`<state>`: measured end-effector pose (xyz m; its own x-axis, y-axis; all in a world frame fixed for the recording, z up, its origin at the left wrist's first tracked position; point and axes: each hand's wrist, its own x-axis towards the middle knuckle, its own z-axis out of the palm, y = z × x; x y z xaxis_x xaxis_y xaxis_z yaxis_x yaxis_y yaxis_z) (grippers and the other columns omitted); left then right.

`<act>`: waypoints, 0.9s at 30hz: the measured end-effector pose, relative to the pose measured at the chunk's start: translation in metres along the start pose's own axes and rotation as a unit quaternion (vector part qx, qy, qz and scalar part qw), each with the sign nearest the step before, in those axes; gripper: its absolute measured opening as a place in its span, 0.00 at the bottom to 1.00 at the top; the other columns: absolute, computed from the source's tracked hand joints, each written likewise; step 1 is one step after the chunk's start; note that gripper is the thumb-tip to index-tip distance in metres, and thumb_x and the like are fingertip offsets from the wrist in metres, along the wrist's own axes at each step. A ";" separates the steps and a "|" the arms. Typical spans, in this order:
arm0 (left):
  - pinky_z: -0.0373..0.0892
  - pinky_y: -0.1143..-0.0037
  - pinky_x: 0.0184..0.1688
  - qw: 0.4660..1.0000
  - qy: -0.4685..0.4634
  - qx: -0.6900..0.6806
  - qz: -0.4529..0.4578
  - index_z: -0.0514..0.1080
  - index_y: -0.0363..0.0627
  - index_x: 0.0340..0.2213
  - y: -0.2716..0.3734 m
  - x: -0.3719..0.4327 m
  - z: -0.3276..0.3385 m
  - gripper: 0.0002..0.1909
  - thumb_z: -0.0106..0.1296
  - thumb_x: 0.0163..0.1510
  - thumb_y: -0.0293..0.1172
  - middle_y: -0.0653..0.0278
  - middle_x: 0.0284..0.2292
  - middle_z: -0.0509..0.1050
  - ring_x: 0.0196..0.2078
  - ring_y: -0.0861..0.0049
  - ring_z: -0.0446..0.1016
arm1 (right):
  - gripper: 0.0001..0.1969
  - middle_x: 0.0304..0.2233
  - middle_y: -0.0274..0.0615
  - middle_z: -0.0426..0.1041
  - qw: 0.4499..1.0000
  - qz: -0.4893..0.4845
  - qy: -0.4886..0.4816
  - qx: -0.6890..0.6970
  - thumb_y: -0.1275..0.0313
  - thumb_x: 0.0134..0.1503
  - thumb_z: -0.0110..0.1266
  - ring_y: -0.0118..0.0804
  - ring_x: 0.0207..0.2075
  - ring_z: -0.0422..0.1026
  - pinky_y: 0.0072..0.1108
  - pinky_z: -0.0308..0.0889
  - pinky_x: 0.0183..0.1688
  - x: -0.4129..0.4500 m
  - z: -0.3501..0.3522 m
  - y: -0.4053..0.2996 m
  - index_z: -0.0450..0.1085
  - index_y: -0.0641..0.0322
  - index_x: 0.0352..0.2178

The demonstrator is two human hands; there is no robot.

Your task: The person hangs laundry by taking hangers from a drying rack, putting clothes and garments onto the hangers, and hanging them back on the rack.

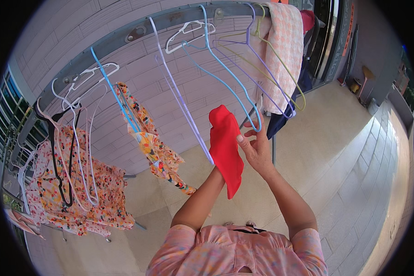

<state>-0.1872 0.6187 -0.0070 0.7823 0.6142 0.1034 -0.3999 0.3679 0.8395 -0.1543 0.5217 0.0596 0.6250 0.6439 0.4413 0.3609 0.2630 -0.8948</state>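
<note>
A piece of red cloth covers my left hand, which carries it upright; the fingers are hidden beneath it. My left forearm shows below the cloth. Just to the right, my right hand is at the lower end of a light blue clothes hanger. Its curled fingers lie against the hanger's end, and the thumb reaches the cloth's edge. Whether the fingers grip the hanger is unclear. A lilac hanger hangs to the left, its low end close to the cloth.
A metal rail spans the top, bearing several hangers. On the left hang floral garments and a twisted floral cloth. A pink-and-white checked towel hangs at right, beside purple and olive-green hangers. A brick-patterned wall stands behind.
</note>
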 end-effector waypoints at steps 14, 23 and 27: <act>0.61 0.76 0.39 0.918 0.234 0.318 0.032 0.65 0.48 0.30 0.135 0.078 0.062 0.13 0.41 0.49 0.43 0.64 0.33 0.67 0.36 0.77 0.65 | 0.15 0.27 0.41 0.63 0.975 -0.207 0.032 0.076 0.67 0.55 0.40 0.29 0.28 0.62 0.17 0.57 0.32 0.059 -0.006 -0.029 0.65 0.70 0.35; 0.64 0.70 0.38 0.412 0.032 0.910 -0.042 0.72 0.49 0.32 0.183 0.071 0.125 0.14 0.44 0.41 0.34 0.59 0.37 0.70 0.41 0.68 0.68 | 0.17 0.28 0.37 0.65 0.982 -0.086 -0.028 0.164 0.63 0.56 0.38 0.26 0.33 0.63 0.15 0.57 0.38 0.054 -0.017 -0.044 0.65 0.70 0.35; 0.63 0.72 0.30 0.537 -0.038 0.842 -0.023 0.71 0.46 0.26 0.177 0.092 0.079 0.12 0.46 0.37 0.37 0.56 0.28 0.72 0.29 0.64 0.70 | 0.20 0.33 0.38 0.64 0.983 -0.090 -0.077 0.143 0.59 0.56 0.36 0.27 0.35 0.61 0.18 0.57 0.39 0.050 -0.012 -0.039 0.62 0.66 0.40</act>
<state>-0.1485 0.6850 0.1932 0.8158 0.5776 0.0304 0.5701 -0.8118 0.1268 -0.1286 0.5352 0.1173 0.4490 0.6643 0.5976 0.2327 0.5588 -0.7960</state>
